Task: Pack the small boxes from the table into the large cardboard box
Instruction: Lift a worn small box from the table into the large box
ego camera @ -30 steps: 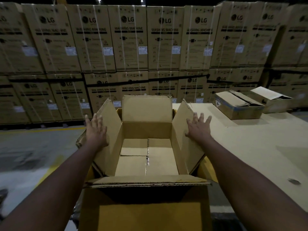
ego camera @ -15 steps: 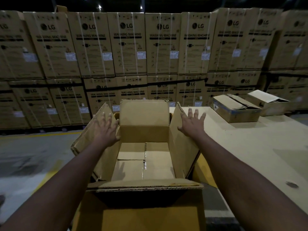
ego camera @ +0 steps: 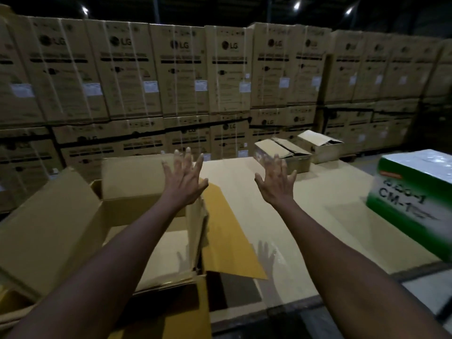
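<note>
Open big box point(ego camera: 49, 228) by the table point(ego camera: 342, 192)
The left hand point(ego camera: 183, 178) and right hand point(ego camera: 275, 181) are up, fingers spread wide, holding nothing.

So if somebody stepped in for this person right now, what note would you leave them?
Left hand: open, fingers spread, holding nothing, above the right edge of the large cardboard box.
Right hand: open, holding nothing, above the table.
Large box: flaps open, no small box visible inside.
On the table: nearer brown box and farther brown box at the far end, green-and-white box at the right.
Done: large box opened. Left: all the packing.
</note>
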Motion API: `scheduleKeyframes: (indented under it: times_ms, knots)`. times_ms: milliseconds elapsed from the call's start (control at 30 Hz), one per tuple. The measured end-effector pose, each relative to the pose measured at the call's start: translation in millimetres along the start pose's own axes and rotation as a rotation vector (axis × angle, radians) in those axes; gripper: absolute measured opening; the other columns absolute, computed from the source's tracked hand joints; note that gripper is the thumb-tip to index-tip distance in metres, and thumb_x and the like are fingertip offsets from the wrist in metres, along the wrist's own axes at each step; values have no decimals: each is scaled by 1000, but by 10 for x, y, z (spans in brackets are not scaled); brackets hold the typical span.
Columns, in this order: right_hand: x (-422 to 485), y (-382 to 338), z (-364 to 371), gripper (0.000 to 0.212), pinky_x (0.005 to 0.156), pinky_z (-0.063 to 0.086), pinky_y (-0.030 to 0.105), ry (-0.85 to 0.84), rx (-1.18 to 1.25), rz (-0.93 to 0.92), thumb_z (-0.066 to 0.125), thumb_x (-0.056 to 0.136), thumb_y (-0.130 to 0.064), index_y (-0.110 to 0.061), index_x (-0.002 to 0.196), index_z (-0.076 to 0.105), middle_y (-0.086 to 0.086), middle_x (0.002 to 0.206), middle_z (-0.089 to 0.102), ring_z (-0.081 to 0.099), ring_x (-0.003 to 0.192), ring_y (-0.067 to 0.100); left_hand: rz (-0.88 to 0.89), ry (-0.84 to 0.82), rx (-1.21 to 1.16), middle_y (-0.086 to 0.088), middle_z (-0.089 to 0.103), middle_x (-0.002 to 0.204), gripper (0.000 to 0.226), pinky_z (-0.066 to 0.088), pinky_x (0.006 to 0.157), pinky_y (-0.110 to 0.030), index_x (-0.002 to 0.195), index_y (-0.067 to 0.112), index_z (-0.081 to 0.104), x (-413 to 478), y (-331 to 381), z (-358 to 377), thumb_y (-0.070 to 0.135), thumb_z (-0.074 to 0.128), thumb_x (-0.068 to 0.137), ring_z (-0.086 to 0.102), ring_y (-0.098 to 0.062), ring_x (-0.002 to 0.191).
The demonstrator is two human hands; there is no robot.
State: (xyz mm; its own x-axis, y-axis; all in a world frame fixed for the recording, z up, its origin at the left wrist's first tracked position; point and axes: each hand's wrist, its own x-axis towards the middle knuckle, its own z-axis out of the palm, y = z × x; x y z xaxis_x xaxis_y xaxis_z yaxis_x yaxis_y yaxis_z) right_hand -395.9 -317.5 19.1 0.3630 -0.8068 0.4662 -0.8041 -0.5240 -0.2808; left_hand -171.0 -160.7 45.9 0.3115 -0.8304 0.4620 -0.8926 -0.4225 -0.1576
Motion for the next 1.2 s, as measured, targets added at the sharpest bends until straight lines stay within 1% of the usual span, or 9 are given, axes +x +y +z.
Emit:
scheduleKeyframes:
  times_ms: [133,267,433,567,733,933,1200]
  knots:
    - [14,780,-167,64,115,12,66,-2,-11,61,40,101,-50,-28,157,18,10,167,10,7,153,31,71,54,-7,-13,-7,165,76,-1,112,-69,158,29,-4,254,898,-53,66,20,95,-3,-42,150]
    - [45,1456,-241,69,115,10,66,-26,-46,117,36,101,-53,-31,160,8,9,168,4,6,154,31,145,34,-30,-14,-5,166,76,9,112,-70,158,27,-4,457,1626,39,63,22,97,0,-43,149]
    - [240,2075,-199,68,115,11,66,-32,-65,167,36,101,-54,-31,159,11,9,168,8,8,153,31,200,2,-68,-14,-3,166,76,7,112,-70,158,27,-3,851,2321,235,64,21,96,-1,-43,149]
    - [502,2458,-35,67,115,10,66,-50,-80,168,33,102,-53,-31,160,8,8,168,6,6,153,30,221,-13,-116,-14,-1,165,76,8,112,-70,158,26,-3,1242,2796,488,62,25,97,-1,-43,149]
    - [1075,2857,216,68,115,11,65,-76,-91,153,36,102,-52,-31,160,8,7,168,4,6,153,30,225,-41,-168,-14,1,165,78,10,110,-71,158,25,2,1830,3266,935,60,31,96,3,-44,149]
    - [1861,3282,578,68,116,12,62,-125,-103,112,37,102,-52,-29,160,11,8,168,7,9,153,29,197,-111,-211,-13,-5,166,82,9,110,-71,157,27,-6,2634,3626,1554,62,32,94,1,-43,149]
    - [2873,3940,1312,69,117,12,60,-205,-42,106,38,101,-51,-26,160,12,8,168,8,9,153,29,147,-222,-189,-13,-3,166,81,13,110,-70,157,25,-8,3432,4046,2285,61,30,95,7,-42,149]
